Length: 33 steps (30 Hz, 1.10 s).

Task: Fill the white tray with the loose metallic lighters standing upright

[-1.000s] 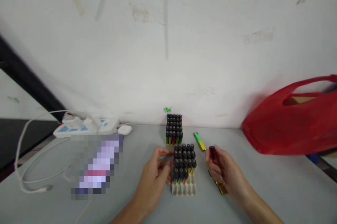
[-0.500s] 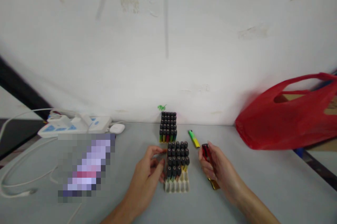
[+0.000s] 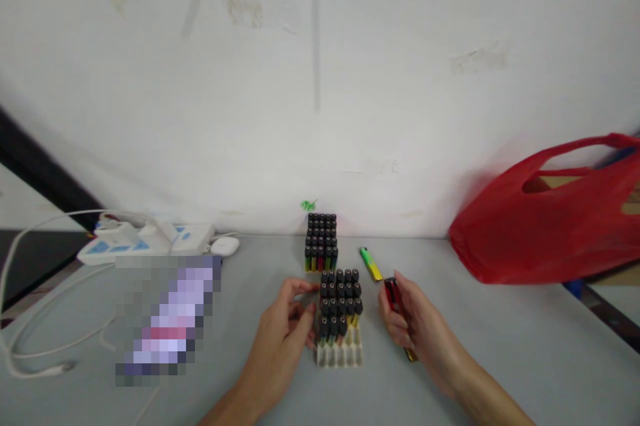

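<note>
A pale slotted tray [image 3: 340,357] stands in front of me. Upright lighters with black tops [image 3: 340,293] fill its back rows, and bare slots show at the front. My left hand [image 3: 287,333] curls against the tray's left side, fingertips at its edge. In my right hand [image 3: 413,319], to the right of the tray, is a red lighter with a black top [image 3: 393,289]. Under that hand, the end of a gold lighter [image 3: 411,354] shows; the hand covers the rest. A green and yellow lighter [image 3: 371,264] lies on the table just beyond.
Behind the tray, a second block of black-topped lighters [image 3: 321,239] stands near the wall. A white power strip [image 3: 195,239] with cables and a blurred phone-like object [image 3: 173,313] are at the left. A red plastic bag [image 3: 540,233] rests at the right.
The view has shifted slightly. My right hand, still with the red lighter, covers more of the gold lighter. The left hand stays at the tray's side.
</note>
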Tool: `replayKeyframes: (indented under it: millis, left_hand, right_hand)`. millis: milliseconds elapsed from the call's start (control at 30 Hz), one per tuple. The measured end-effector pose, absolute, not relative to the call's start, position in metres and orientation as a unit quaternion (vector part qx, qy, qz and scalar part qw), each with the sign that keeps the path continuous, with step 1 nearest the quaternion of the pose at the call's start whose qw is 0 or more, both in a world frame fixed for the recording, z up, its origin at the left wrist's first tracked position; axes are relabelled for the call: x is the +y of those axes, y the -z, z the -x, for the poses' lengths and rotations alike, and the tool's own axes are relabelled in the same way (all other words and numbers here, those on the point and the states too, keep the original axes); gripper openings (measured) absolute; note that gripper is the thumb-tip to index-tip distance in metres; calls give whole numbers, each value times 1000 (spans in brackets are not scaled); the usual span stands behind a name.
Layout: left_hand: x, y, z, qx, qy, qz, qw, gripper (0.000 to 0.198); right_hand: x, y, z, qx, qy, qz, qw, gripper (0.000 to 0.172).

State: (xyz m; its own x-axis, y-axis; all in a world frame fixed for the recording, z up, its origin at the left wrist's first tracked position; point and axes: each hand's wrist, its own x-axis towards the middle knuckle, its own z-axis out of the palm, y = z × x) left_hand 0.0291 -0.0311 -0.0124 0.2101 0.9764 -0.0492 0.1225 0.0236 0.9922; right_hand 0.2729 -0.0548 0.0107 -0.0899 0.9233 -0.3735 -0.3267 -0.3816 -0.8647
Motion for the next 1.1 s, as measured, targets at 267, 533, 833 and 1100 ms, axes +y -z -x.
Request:
replayKeyframes:
  millis: [267,533,833,1100]
  left_hand:
    - [-31,13,-30,481,-409,-567,529,38]
    - [-31,14,-28,480,-398,-574,531,39]
    - [-31,19,-27,477,-393,-581,529,36]
    - [-31,16,-28,477,-393,-582,529,37]
  right_hand:
    - [-50,-9,-275,-315,-697,413,494,69]
    - [-54,-6,-272,-317,-676,460,480,63]
    - [-59,-4,-270,-316,-644,507,477,52]
    - [-58,-7,-270,-325,-657,481,481,65]
